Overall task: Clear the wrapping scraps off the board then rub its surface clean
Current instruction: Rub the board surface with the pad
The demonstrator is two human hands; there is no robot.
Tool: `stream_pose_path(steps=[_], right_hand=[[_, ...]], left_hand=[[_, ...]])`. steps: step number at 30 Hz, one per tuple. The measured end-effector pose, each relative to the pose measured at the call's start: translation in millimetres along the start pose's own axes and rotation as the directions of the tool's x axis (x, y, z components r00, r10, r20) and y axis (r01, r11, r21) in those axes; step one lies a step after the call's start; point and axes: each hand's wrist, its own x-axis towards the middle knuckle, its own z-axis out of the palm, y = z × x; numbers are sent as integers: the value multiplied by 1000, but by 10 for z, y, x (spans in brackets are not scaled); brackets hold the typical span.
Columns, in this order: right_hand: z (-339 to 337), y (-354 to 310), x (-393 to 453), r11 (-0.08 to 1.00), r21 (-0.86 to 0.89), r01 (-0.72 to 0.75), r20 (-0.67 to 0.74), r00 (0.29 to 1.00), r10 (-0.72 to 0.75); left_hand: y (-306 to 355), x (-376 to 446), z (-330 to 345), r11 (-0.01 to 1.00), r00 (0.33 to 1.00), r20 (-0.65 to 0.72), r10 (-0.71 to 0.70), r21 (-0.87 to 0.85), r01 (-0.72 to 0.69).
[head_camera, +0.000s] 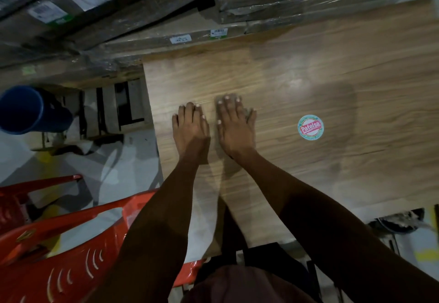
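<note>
board (297, 89) lies flat ahead, no scraps visible on it — only a round sticker (310, 127). left hand (191, 128) and right hand (235, 128) press flat, fingers spread — rubbing seems underway, though dim light hides dust.

The scene was dim; glare pooled on the wood-grain laminate board (297, 84), wide-angle edges bent, details soft.

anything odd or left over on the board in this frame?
Nothing is damaged or spilled. No wrapping scraps show on the board; both the left hand and the right hand lie flat on it. The one leftover is a round red-and-teal sticker stuck to the surface right of the hands.
</note>
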Motion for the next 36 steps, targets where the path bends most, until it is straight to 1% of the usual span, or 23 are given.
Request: stream_pose_path(steps=[2, 4, 5, 7, 8, 9, 10, 12, 15, 17, 19, 20, 22, 24, 27, 28, 29, 31, 32, 33, 34, 36], right_hand=[[-1, 22, -39, 994, -4, 107, 32, 994, -107], [-39, 140, -42, 987, -31, 159, 39, 987, -158], [-52, 209, -55, 991, -37, 132, 24, 991, -131], [-81, 327, -121, 999, 11, -41, -30, 999, 41], [-85, 350, -173, 991, 43, -127, -48, 990, 129], [-75, 338, -232, 982, 61, -180, -56, 981, 184], [-51, 299, -298, 978, 66, -197, -55, 978, 201], [18, 167, -454, 988, 39, -148, -38, 988, 149], [129, -12, -680, 1000, -1, 8, 34, 999, -8], [155, -21, -764, 995, -23, 99, 62, 993, -97], [139, 72, -761, 988, -21, 153, 56, 987, -152], [134, 131, -761, 990, -17, 141, 28, 990, -140], [124, 244, -762, 1000, 8, 9, -41, 999, -9], [121, 277, -755, 990, 54, -132, -58, 989, 135], [130, 105, -765, 957, 108, -268, -70, 958, 277], [138, 24, -777, 952, 114, -282, -65, 955, 291], [155, -52, -798, 963, 91, -254, -50, 964, 260], [208, -123, -871, 995, 24, -98, 2, 995, 98], [214, -102, -890, 999, 16, -31, 14, 999, 30], [210, -41, -904, 1000, 22, -18, 5, 1000, 17], [203, 38, -917, 997, 41, -59, -21, 998, 60], [201, 209, -966, 973, 86, -214, -85, 971, 221]], left_hand=[[24, -65, -29, 999, 994, 94, -48, 18, 47], [-5, -99, -74, 998, 981, 183, -58, -1, 59], [-27, -101, -98, 999, 973, 225, -51, -6, 54], [-62, -101, -143, 999, 954, 295, -43, -2, 46], [-65, -109, -161, 999, 947, 318, -49, 2, 51], [-57, -114, -175, 998, 941, 333, -60, 5, 62], [-39, -116, -185, 997, 935, 346, -74, 5, 77], [6, -142, -185, 994, 923, 371, -103, 9, 107], [41, -297, -100, 994, 932, 349, -96, -5, 105], [59, -537, -43, 994, 958, 273, -87, -47, 103], [97, -851, -7, 992, 976, 197, -92, -65, 107], [113, -1000, 17, 992, 977, 188, -97, -55, 109], [129, -1195, 53, 991, 973, 198, -120, -33, 129], [126, -1252, 61, 988, 970, 200, -140, -29, 149], [119, -1244, 85, 988, 973, 182, -144, -34, 153], [115, -1248, 90, 987, 975, 170, -146, -47, 156], [111, -1252, 96, 987, 978, 151, -143, -58, 153], [106, -1261, 105, 987, 984, 124, -129, -77, 139], [101, -1259, 98, 987, 985, 120, -127, -84, 138], [101, -1263, 92, 986, 985, 114, -129, -92, 140], [107, -1267, 87, 985, 986, 103, -132, -96, 142], [125, -1271, 80, 985, 987, 84, -137, -93, 145]])
